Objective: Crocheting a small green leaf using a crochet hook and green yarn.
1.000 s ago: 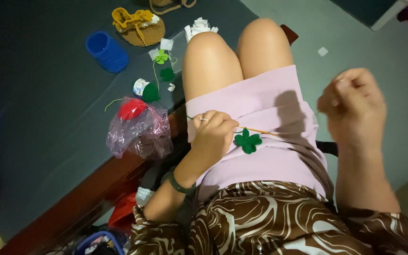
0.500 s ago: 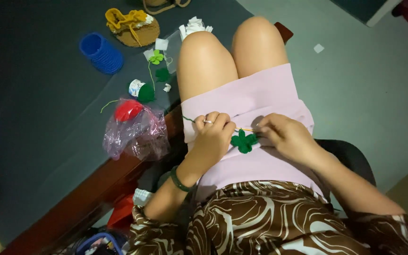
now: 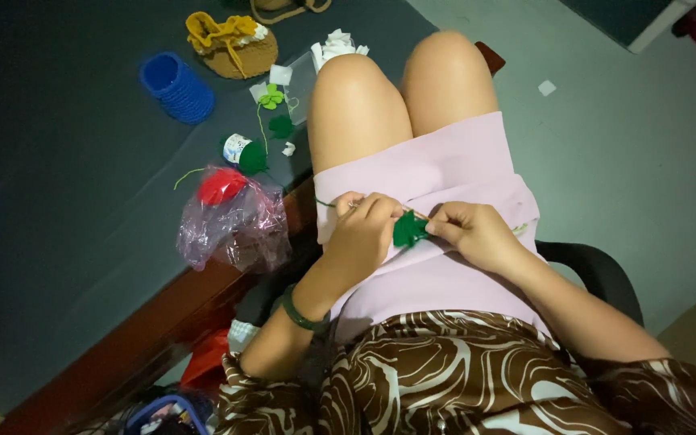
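Green leaf piece [image 3: 409,229] on lap btw both hands, left hand [image 3: 364,234] curled shut on it, right hand [image 3: 474,234] pinching its edge w/ fingertips

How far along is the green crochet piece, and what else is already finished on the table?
Done, by the look of it: a light green crocheted leaf and a darker one lie on the table. In hand: the left hand and right hand both hold a small green crocheted piece over the lap. Left: its yarn is uncut, trailing toward the green yarn ball.

A home craft corner: dark desk [image 3: 66,242] strewn with yarn spool [image 3: 243,153], crocheted pieces, black office chair [image 3: 598,270].
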